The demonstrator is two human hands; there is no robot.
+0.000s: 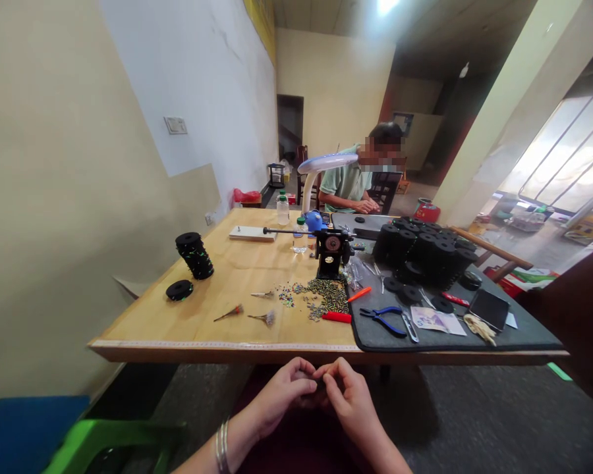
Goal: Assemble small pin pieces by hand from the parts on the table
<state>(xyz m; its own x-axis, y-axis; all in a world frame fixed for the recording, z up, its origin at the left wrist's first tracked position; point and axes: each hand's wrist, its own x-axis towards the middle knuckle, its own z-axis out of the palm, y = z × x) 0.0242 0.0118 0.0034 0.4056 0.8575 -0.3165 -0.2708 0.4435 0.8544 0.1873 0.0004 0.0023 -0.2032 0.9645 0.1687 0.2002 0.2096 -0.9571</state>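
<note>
My left hand (282, 393) and my right hand (348, 395) meet below the front edge of the wooden table (202, 332), over my lap. Their fingertips pinch together around something small and dark that I cannot make out. Bangles circle my left wrist (221, 446). On the table ahead lie a pile of small beads (321, 296), a red-handled tool (337, 317) and blue-handled pliers (383, 319).
A black winding device (331, 250) stands mid-table beside a lamp (326, 164). Several black spools (425, 253) crowd a dark mat (524, 336); two more spools (194, 255) sit at left. Another person (358, 181) sits at the far end. A green stool (103, 441) is at lower left.
</note>
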